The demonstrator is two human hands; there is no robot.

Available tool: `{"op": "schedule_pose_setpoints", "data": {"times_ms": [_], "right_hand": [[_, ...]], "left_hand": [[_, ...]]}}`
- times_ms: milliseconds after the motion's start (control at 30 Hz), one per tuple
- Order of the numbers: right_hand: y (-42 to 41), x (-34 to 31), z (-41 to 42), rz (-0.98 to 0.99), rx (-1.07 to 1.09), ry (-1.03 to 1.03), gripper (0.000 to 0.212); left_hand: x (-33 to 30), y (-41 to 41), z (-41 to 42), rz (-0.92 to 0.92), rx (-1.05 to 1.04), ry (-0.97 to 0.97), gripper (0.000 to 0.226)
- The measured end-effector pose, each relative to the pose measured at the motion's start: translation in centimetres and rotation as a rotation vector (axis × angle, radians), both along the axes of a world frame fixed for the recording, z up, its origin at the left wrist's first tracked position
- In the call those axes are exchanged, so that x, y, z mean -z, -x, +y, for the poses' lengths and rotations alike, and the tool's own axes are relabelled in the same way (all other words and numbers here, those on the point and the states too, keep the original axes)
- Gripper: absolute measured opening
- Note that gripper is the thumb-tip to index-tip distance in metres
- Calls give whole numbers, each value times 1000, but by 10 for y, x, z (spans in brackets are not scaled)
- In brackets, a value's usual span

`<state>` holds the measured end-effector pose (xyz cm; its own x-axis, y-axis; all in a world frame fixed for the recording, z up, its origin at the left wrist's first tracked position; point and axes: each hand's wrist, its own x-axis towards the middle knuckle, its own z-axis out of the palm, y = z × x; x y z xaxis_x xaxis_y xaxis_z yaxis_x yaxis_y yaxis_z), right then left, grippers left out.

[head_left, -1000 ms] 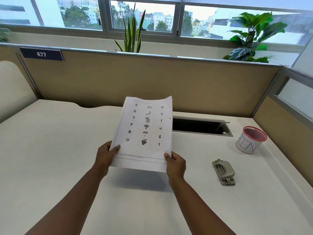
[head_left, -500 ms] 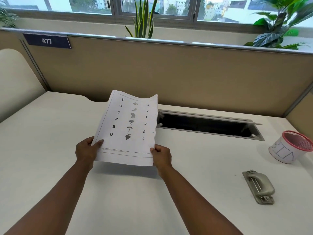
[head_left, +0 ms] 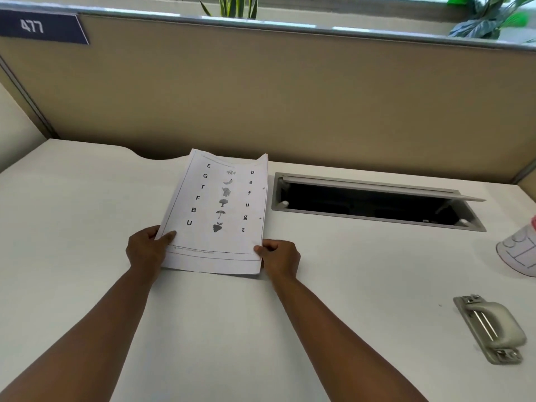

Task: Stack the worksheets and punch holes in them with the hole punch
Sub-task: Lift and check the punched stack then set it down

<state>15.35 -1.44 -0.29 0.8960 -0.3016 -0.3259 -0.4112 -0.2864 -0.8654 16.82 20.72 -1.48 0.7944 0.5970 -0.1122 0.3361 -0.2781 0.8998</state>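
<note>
A stack of white worksheets (head_left: 217, 210), printed with letters and small pictures, lies low over the white desk (head_left: 72, 227) in the middle. Two small round holes show along its right margin. My left hand (head_left: 146, 250) grips the bottom left corner, thumb on top. At the bottom right corner my right hand (head_left: 280, 258) pinches the stack's edge. The grey hole punch (head_left: 490, 329) rests on the desk at the lower right, well apart from both hands.
An open cable hatch (head_left: 374, 203) is sunk into the desk just right of the worksheets. A white cup with a red rim (head_left: 519, 253) stands at the right edge. A tan partition (head_left: 261, 97) with a "477" label (head_left: 40, 27) closes the back.
Both hands have lowered the worksheets from a raised, tilted hold down toward the desk surface. The view has tipped downward and shifted left, so the hole punch sits further right.
</note>
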Motion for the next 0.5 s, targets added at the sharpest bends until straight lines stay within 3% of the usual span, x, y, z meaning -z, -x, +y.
{"op": "schedule_pose_setpoints", "data": {"times_ms": [400, 500], "right_hand": [[-16, -1, 1, -35, 15, 199, 10], [-17, -2, 1, -24, -29, 288, 29]], "left_hand": [[0, -20, -10, 122, 51, -221, 29], [0, -20, -11, 153, 62, -263, 28]]}}
